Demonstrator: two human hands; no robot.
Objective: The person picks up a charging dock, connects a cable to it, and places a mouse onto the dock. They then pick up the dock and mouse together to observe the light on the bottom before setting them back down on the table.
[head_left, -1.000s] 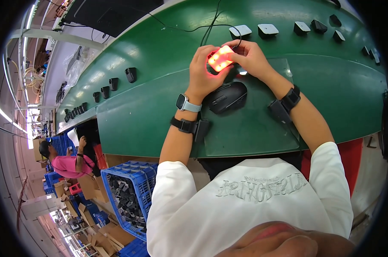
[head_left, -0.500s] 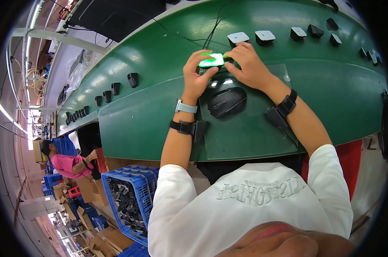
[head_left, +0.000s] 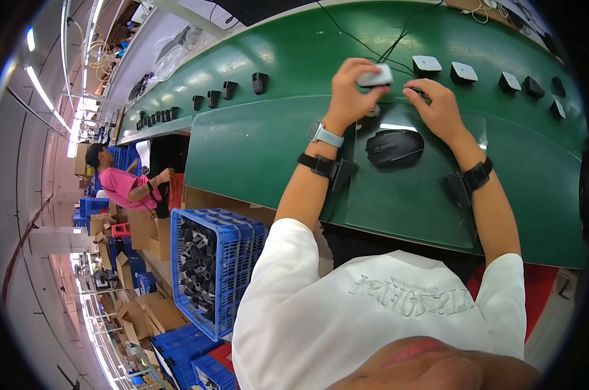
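Observation:
My left hand [head_left: 351,96] grips a small box-shaped device [head_left: 376,77] with a white top, unlit and slightly blurred, above the green table. To its right, my right hand [head_left: 438,107] pinches the dark end of a cable [head_left: 422,93], partly hidden by the fingers. A gap separates the device from that cable end. Below and between my hands lies a black computer mouse [head_left: 396,148], on a clear sheet [head_left: 408,211] over the tabletop. Neither hand touches the mouse.
White-topped devices [head_left: 463,73] and black ones stand at the far right. A row of small black parts [head_left: 229,90] runs along the left. Thin black cables [head_left: 392,47] cross the back. A blue crate [head_left: 232,279] of black parts stands left; a person in pink [head_left: 122,188] works beyond.
The green glow on the device has gone out. My hands have drawn apart, the device in the left and the cable end in the right. The whole view has shifted.

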